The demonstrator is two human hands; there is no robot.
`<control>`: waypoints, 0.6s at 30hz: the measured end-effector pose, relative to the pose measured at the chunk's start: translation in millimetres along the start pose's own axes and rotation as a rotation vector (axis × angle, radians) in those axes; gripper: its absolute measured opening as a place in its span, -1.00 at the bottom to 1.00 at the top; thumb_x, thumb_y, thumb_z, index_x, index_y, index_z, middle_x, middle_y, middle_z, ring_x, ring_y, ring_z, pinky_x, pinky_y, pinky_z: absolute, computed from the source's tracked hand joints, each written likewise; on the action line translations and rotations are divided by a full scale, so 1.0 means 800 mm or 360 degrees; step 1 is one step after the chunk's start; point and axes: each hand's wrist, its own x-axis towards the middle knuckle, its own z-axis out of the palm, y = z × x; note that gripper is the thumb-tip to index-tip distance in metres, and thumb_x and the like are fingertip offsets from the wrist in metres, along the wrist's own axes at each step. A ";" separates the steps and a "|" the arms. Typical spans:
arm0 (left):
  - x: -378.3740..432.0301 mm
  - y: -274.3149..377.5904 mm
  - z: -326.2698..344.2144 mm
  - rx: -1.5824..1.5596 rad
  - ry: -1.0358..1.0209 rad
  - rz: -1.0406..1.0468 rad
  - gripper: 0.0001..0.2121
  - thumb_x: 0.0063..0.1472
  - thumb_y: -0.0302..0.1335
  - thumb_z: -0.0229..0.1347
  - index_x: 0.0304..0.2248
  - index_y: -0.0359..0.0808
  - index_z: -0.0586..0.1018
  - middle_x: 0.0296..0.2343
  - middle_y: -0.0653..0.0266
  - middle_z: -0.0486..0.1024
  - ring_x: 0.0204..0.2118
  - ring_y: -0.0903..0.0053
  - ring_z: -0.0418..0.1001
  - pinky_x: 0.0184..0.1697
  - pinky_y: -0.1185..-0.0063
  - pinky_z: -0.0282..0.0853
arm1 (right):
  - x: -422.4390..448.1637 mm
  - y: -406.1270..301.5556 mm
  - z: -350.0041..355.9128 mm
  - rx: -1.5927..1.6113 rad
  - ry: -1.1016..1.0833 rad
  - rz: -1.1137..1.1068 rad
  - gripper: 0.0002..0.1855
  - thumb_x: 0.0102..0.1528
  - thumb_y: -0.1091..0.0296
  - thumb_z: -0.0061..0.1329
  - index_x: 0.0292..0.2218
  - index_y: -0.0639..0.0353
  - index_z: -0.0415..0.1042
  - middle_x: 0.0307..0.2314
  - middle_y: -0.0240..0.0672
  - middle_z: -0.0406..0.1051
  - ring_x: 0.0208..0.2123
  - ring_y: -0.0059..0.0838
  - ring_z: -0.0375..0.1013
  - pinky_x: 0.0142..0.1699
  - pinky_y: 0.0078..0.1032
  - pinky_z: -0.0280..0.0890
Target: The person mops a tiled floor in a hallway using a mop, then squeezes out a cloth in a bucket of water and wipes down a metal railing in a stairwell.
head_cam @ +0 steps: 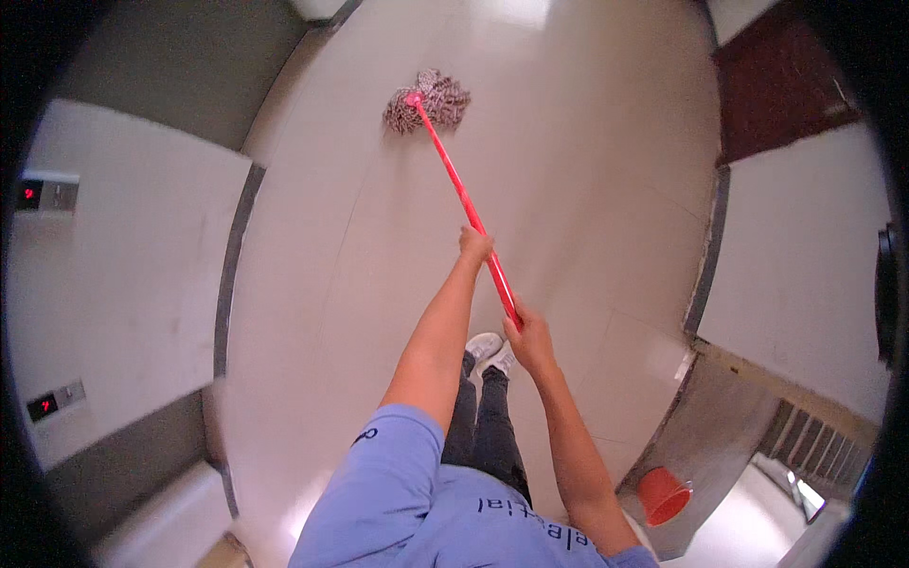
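Observation:
A string mop with a red handle (449, 167) slants away from me across the pale floor. Its brownish-white string head (444, 103) lies spread on the floor at the upper middle. My left hand (476, 243) is closed around the middle part of the handle. Lower down, my right hand (529, 337) grips the handle near its top end. My feet, in pale shoes (497, 355), stand on the floor just below the hands.
At the lower right a red bucket (662, 495) stands on a grey floor by a window with bars (817, 440). Lift doors (184, 85) and lit indicator panels (44, 405) line the left wall; a dark red door (777, 85) is at the upper right.

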 end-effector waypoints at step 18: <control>-0.040 -0.204 -0.227 -0.0453 -0.0082 -0.0671 -0.83 -0.11 -0.48 -0.12 -0.49 -0.40 0.25 -0.69 0.17 0.31 -0.69 0.44 0.33 -0.70 0.41 0.29 | -0.089 -0.140 -0.002 -0.0344 -0.0855 0.0123 -0.61 -0.11 0.30 -0.23 -0.17 -0.01 0.14 -0.57 -0.08 0.30 -0.52 -0.16 0.31 -0.39 -0.36 0.20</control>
